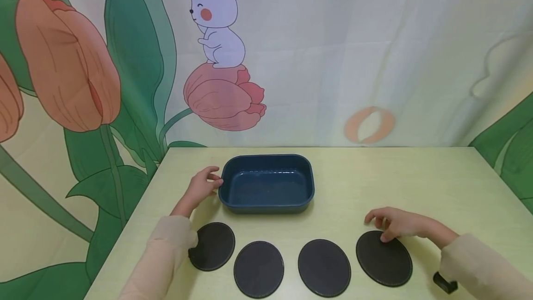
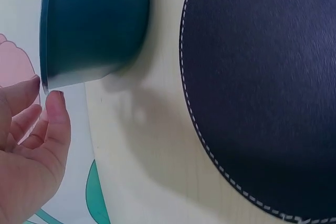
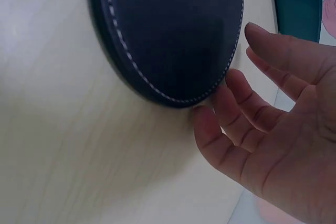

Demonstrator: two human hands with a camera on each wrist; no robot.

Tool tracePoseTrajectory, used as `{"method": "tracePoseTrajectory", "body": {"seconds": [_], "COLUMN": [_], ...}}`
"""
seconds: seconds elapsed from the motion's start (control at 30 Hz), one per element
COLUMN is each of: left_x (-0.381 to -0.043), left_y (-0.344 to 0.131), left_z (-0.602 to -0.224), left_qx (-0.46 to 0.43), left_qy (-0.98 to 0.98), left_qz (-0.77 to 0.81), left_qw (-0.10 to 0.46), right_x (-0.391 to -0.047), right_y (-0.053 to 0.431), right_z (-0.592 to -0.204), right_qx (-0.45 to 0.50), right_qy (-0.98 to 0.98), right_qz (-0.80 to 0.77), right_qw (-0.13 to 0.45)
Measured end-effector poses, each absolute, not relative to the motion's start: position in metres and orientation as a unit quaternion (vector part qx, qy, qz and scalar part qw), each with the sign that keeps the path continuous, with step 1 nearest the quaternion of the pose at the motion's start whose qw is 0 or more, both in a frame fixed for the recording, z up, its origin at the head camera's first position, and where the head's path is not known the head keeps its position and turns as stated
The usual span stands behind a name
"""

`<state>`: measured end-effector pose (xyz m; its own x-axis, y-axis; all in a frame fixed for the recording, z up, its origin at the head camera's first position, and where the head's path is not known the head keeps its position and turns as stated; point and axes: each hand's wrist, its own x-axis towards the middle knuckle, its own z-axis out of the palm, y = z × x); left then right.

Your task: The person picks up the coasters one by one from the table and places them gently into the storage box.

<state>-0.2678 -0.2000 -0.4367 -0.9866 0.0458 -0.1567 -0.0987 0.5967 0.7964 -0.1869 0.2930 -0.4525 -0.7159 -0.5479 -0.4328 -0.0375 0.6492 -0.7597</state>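
A dark blue rectangular dish [image 1: 266, 189] with rounded corners sits on the table, nothing in it. At its left end is my left hand [image 1: 201, 189], fingers loosely bent, fingertips right at the rim; the left wrist view shows the thumb and another finger by the dish's edge [image 2: 44, 35]. My right hand [image 1: 397, 223] hovers at the far edge of the rightmost black round coaster [image 1: 385, 263]. In the right wrist view its relaxed fingers [image 3: 210, 129] are beside the stitched rim of that coaster [image 3: 178, 40], not curled round it.
More black coasters lie in a row along the near side: one by the left sleeve [image 1: 216, 244], then one [image 1: 259, 270] and another [image 1: 325, 267] in the middle. The pale table [image 1: 416, 175] ends at a printed curtain [image 1: 308, 59] behind. A small black item [image 1: 444, 283] is beside the right sleeve.
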Motion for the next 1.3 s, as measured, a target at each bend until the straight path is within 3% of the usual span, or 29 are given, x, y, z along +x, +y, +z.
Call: {"method": "tracePoseTrajectory", "body": {"seconds": [0.6, 1.3], "left_x": [-0.269, -0.268], "left_y": [-0.196, -0.194], "left_z": [-0.44, -0.437], "left_qx": [-0.053, -0.061], "left_qy": [0.859, 0.856], "left_qz": [0.497, 0.498], "left_qw": [0.112, 0.121], "right_x": [-0.182, -0.188], "right_y": [0.283, 0.282], "right_z": [-0.46, -0.46], "right_qx": [-0.203, -0.193], "right_qy": [0.886, 0.88], "right_qz": [-0.307, -0.307], "right_qw": [0.28, 0.306]}}
